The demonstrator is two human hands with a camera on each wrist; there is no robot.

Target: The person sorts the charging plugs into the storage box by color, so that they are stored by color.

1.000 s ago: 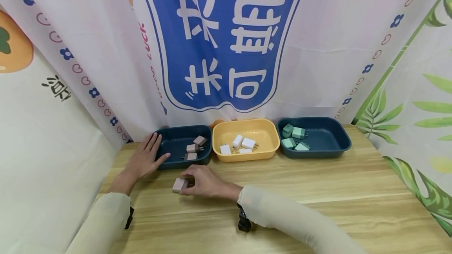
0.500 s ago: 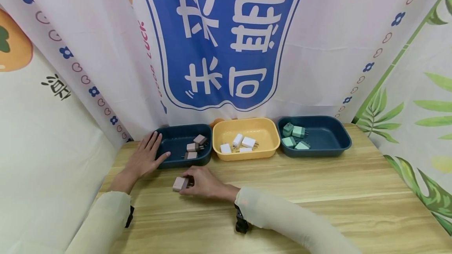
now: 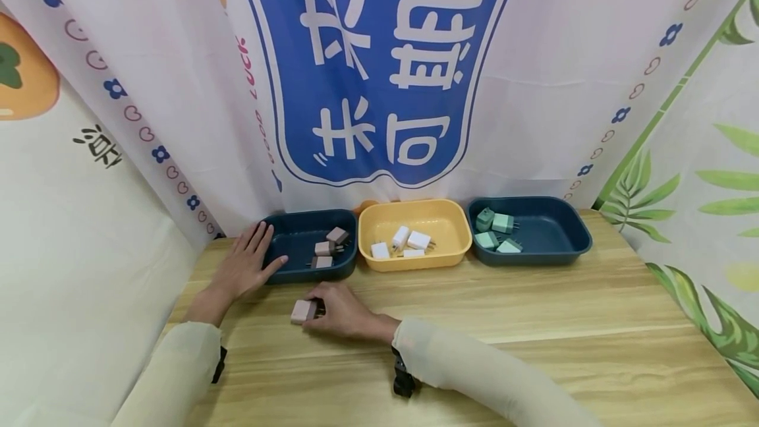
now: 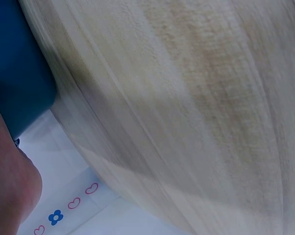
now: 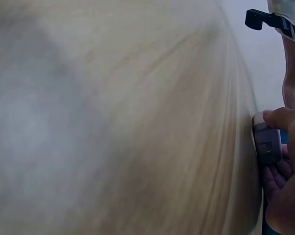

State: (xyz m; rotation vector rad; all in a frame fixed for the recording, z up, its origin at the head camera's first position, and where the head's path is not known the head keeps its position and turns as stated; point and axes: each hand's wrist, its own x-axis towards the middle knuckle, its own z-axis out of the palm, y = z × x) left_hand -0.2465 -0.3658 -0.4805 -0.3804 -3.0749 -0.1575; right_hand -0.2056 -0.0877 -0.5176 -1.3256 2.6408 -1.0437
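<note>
With thumb and fingers, my right hand (image 3: pixel 345 312) pinches a pink-and-brown charger plug (image 3: pixel 303 312) on the table, its prongs toward the palm. The right wrist view shows the same charger plug (image 5: pixel 267 145) at its right edge, close to the tabletop. My left hand (image 3: pixel 238 273) rests with fingers spread on the left end of a dark blue tray (image 3: pixel 290 277). Inside that tray, at its right side, lie 3 similar pink-brown charger plugs (image 3: pixel 325 248). Part of the left hand (image 4: pixel 10 181) shows beside the tray wall (image 4: pixel 25 73) in the left wrist view.
A yellow tray (image 3: pixel 415 263) with several white charger plugs (image 3: pixel 418 240) stands in the middle. Right of it, a second dark blue tray (image 3: pixel 551 258) holds several green charger plugs (image 3: pixel 487 240). Behind the wooden table (image 3: pixel 504 308) hangs a printed curtain (image 3: pixel 534 117).
The right forearm has shifted slightly left and down. Both hands, the charger plug and the trays otherwise stay as they were.
</note>
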